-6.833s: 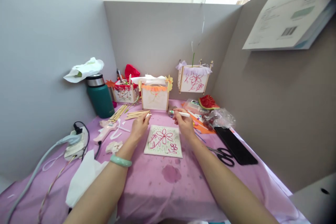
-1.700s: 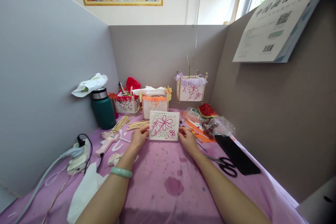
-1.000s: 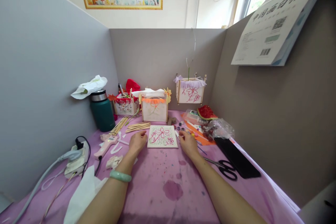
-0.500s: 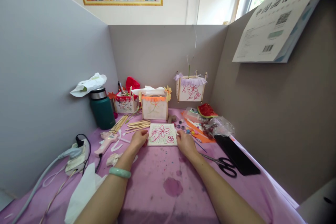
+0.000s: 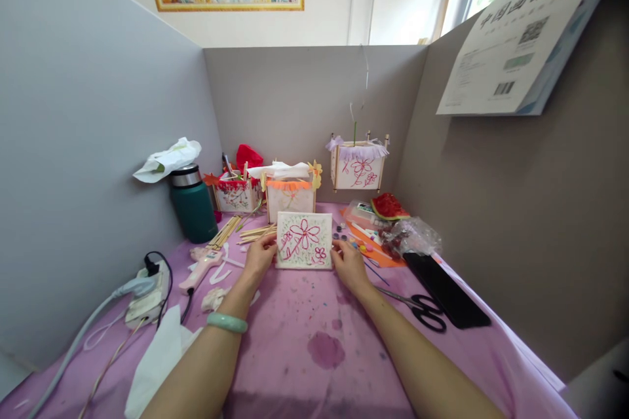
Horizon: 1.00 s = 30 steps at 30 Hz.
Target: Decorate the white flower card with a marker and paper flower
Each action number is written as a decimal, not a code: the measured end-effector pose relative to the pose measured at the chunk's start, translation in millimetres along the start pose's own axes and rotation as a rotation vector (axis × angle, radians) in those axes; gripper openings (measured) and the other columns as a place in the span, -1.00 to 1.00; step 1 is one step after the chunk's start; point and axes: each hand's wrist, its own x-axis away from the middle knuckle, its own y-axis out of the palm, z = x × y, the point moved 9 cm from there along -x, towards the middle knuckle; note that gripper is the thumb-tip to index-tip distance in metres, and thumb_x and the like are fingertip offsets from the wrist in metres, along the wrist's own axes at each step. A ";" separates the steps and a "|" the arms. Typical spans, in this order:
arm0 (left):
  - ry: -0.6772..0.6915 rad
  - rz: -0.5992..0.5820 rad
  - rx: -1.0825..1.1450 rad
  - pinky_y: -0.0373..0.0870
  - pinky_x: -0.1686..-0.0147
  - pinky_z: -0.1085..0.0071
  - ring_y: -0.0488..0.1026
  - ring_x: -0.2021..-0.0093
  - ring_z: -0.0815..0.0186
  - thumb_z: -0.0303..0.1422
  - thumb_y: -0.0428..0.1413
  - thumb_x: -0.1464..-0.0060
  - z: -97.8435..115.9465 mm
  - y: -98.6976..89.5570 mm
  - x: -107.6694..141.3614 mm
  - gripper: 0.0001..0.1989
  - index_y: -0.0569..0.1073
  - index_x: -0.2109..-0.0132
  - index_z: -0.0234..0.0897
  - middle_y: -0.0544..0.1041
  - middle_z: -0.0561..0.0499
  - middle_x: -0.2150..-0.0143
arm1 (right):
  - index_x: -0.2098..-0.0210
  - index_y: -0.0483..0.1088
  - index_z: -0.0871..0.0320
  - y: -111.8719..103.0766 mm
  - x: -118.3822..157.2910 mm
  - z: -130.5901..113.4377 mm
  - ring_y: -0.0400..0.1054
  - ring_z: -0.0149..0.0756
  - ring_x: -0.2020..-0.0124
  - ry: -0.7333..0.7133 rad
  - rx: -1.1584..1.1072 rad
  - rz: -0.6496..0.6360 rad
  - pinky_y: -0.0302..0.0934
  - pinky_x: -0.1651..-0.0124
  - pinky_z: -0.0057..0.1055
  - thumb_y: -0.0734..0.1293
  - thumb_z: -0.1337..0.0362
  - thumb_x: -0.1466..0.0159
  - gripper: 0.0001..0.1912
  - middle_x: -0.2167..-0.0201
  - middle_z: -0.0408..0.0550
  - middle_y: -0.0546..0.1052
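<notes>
A white square panel (image 5: 304, 241) with pink flowers and small green marks is tilted up, facing me, above the purple cloth (image 5: 285, 347). My left hand (image 5: 260, 256) grips its left edge, and my right hand (image 5: 348, 265) grips the right edge. Behind the panel stands a box lantern with orange fringe (image 5: 291, 201). Another lantern with purple fringe (image 5: 361, 167) hangs at the back right. Wooden sticks (image 5: 253, 234) lie just beyond my left hand.
Scissors (image 5: 417, 304) and a black phone (image 5: 447, 288) lie right. At left are a green bottle (image 5: 193, 209), a pink glue gun (image 5: 201, 270), a power strip (image 5: 148, 298) and tissue (image 5: 160, 357). Paint pots and an orange sheet (image 5: 393, 260) sit beyond my right hand.
The panel has been tilted up from a flatter position, so its face shows taller. Both hands have stayed at its sides, nearly in the same place.
</notes>
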 end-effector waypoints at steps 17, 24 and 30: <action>0.111 0.063 -0.872 0.31 0.08 0.22 0.42 0.01 0.01 -0.43 0.05 -0.01 25.6 -11.1 -21.1 -0.68 0.51 0.06 -0.31 0.49 -0.26 0.00 | 0.35 0.48 0.20 -11.5 -5.2 5.6 0.38 -0.23 0.39 0.091 0.009 0.010 0.18 0.29 -0.39 0.16 0.18 -0.18 -0.69 0.43 0.01 0.54; 0.154 -0.134 -1.136 0.31 0.08 0.24 0.45 0.06 0.05 -0.47 -0.04 -0.09 17.3 20.0 -39.4 -0.73 0.50 0.13 -0.37 0.52 -0.31 0.09 | 0.33 0.49 0.19 -23.9 -8.9 21.0 0.40 -0.22 0.39 0.211 -0.130 0.058 0.21 0.27 -0.38 0.19 0.15 -0.14 -0.68 0.42 -0.02 0.55; 0.141 -0.212 -1.302 0.22 -0.06 0.12 0.35 -0.08 -0.04 -0.51 0.04 -0.03 9.0 2.7 -64.1 -0.66 0.43 0.01 -0.40 0.45 -0.34 -0.01 | 0.36 0.48 0.20 -25.6 -10.4 17.5 0.39 -0.22 0.38 0.199 -0.137 0.045 0.21 0.28 -0.38 0.19 0.16 -0.15 -0.70 0.40 -0.01 0.56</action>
